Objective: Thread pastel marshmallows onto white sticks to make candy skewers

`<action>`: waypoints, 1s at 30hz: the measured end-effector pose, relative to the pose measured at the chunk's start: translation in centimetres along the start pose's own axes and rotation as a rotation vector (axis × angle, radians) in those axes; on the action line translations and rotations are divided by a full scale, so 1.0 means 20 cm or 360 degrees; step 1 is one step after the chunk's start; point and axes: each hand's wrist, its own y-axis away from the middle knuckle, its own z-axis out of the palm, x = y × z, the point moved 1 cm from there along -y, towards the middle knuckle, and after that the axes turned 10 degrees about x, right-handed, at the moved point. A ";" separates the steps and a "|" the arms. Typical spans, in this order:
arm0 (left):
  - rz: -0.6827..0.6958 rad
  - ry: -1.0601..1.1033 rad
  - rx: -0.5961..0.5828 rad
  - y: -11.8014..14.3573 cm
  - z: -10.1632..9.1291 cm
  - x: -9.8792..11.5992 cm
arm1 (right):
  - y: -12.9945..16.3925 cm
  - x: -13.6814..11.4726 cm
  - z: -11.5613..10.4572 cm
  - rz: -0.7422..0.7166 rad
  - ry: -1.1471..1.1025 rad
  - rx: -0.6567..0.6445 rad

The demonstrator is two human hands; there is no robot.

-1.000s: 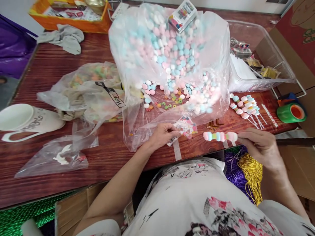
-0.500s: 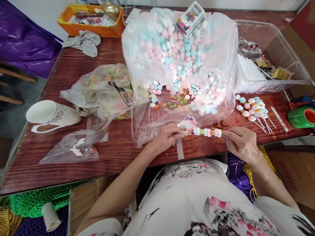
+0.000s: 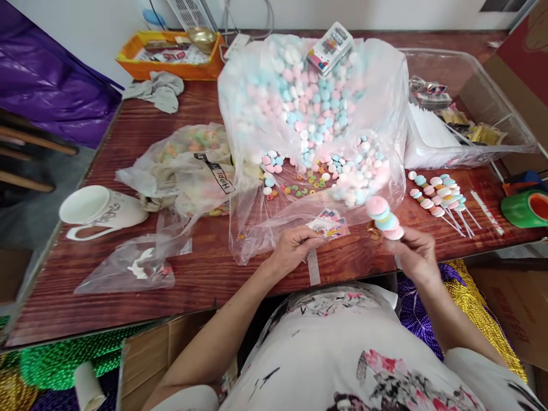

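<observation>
The right hand [image 3: 413, 251] pinches the lower end of a candy stick [image 3: 384, 218] between thumb and fingers, above the front part of the counter [image 3: 214, 260]; the stick tilts up and to the left, its pink, blue and yellowish pieces packed one against another. The left hand [image 3: 295, 246] has thumb and fingertips pressed together, pinching the near-left edge of a colourful printed card [image 3: 331, 224]; the two hands are apart, with a few gold ties [image 3: 374, 230] on the counter just behind the gap, near the candy stick. A strip of tape [image 3: 314, 268] lies at the counter's front edge, just beside the left hand.

Behind the hands sits a big clear bag [image 3: 252, 123] of pink, blue and white sweets; small coloured rings [image 3: 305, 187] lie at its open front, and a small box [image 3: 329, 48] rests on top of it. To the right is a pile of candy skewers [image 3: 440, 194] (their white sticks point towards the front edge); near it stand a green tape roll [image 3: 522, 208] and, farther back, a clear plastic bin [image 3: 483, 149]. On the left are a white mug [image 3: 124, 210] and a bag of coloured rings [image 3: 180, 151].
</observation>
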 end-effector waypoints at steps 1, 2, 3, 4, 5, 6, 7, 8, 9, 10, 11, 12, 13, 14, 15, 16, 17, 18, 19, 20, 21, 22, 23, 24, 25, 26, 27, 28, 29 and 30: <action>-0.0006 0.0026 0.0025 -0.01 0.01 0.01 | 0.02 0.01 0.07 0.0033 -0.0073 -0.0005; 0.0002 0.0043 0.0044 -0.01 0.02 0.02 | 0.03 0.02 0.15 0.0071 -0.0122 -0.0014; 0.0016 0.0053 0.0055 -0.01 0.03 0.03 | 0.03 0.02 0.22 0.0099 -0.0159 -0.0022; 0.0034 0.0058 0.0061 -0.02 0.04 0.04 | 0.02 0.02 0.28 0.0123 -0.0186 -0.0036; 0.0048 0.0059 0.0071 -0.02 0.05 0.05 | 0.01 0.02 0.34 0.0146 -0.0199 -0.0065; 0.0058 0.0059 0.0090 -0.01 0.05 0.06 | 0.00 0.01 0.38 0.0160 -0.0198 -0.0088; 0.0064 0.0062 0.0115 -0.01 0.06 0.07 | -0.01 0.01 0.41 0.0167 -0.0186 -0.0106; 0.0068 0.0068 0.0141 -0.01 0.06 0.08 | -0.02 0.01 0.43 0.0164 -0.0164 -0.0110; 0.0071 0.0073 0.0173 0.00 0.06 0.08 | -0.02 0.01 0.45 0.0150 -0.0137 -0.0099; 0.0076 0.0071 0.0208 0.00 0.07 0.08 | -0.02 0.02 0.45 0.0130 -0.0107 -0.0088; 0.0087 0.0060 0.0240 0.01 0.07 0.08 | -0.02 0.03 0.45 0.0106 -0.0079 -0.0086; 0.0110 0.0037 0.0267 0.01 0.07 0.08 | -0.02 0.04 0.45 0.0082 -0.0051 -0.0099; 0.0151 -0.0001 0.0288 0.01 0.07 0.08 | -0.02 0.06 0.44 0.0060 -0.0024 -0.0127; 0.0212 -0.0052 0.0297 0.02 0.08 0.07 | -0.02 0.07 0.44 0.0044 0.0004 -0.0166; 0.0291 -0.0115 0.0292 0.02 0.08 0.06 | -0.02 0.08 0.43 0.0036 0.0033 -0.0211; 0.0378 -0.0187 0.0270 0.03 0.08 0.05 | -0.03 0.08 0.42 0.0033 0.0061 -0.0257; 0.0464 -0.0259 0.0240 0.04 0.08 0.04 | -0.03 0.08 0.42 0.0034 0.0086 -0.0301; 0.0542 -0.0326 0.0205 0.05 0.09 0.03 | -0.04 0.08 0.41 0.0042 0.0106 -0.0357; 0.0599 -0.0389 0.0173 0.05 0.09 0.02 | -0.05 0.08 0.41 0.0058 0.0119 -0.0415; 0.0635 -0.0448 0.0153 0.06 0.09 0.02 | -0.05 0.07 0.41 0.0080 0.0125 -0.0469; 0.0658 -0.0501 0.0152 0.07 0.09 0.01 | -0.05 0.07 0.42 0.0106 0.0126 -0.0515; 0.0671 -0.0545 0.0167 0.07 0.09 0.01 | -0.05 0.06 0.42 0.0133 0.0123 -0.0547; 0.0676 -0.0575 0.0195 0.07 0.09 0.01 | -0.05 0.06 0.42 0.0159 0.0120 -0.0563; 0.0671 -0.0586 0.0227 0.07 0.09 0.01 | -0.04 0.05 0.41 0.0182 0.0115 -0.0562; 0.0660 -0.0578 0.0256 0.07 0.09 0.02 | -0.04 0.05 0.40 0.0199 0.0110 -0.0543; 0.0639 -0.0553 0.0278 0.07 0.08 0.02 | -0.03 0.04 0.39 0.0204 0.0105 -0.0510; 0.0605 -0.0524 0.0288 0.07 0.08 0.02 | -0.03 0.04 0.36 0.0195 0.0107 -0.0460; 0.0562 -0.0497 0.0291 0.06 0.07 0.02 | -0.03 0.02 0.33 0.0168 0.0120 -0.0397; 0.0513 -0.0471 0.0287 0.06 0.07 0.02 | -0.03 0.01 0.29 0.0121 0.0148 -0.0332; 0.0457 -0.0444 0.0282 0.06 0.06 0.02 | -0.03 -0.01 0.24 0.0055 0.0190 -0.0274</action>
